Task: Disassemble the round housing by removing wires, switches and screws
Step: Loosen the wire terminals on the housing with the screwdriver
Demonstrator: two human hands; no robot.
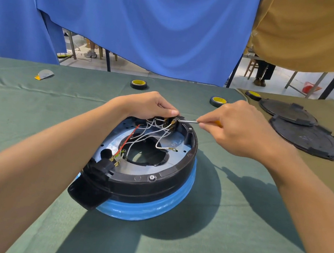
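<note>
The forearms [42, 161] reach across the table [233, 234] to the round housing [173, 174] at frame centre, where the left hand [151, 106] grips the switches [170, 123] and the right hand [241, 129] pinches a screwdriver [189, 120], whose tip could slip and nick the wires [151, 131].

A blue curtain [151, 23] and a tan curtain [314, 32] hang behind a green-clothed table [42, 98], sunlit pale floor [278, 82] beyond.

Screwdriver handle [219, 123] mostly inside right hand [237, 129], switches [170, 123] partly under left hand [149, 106]
</note>
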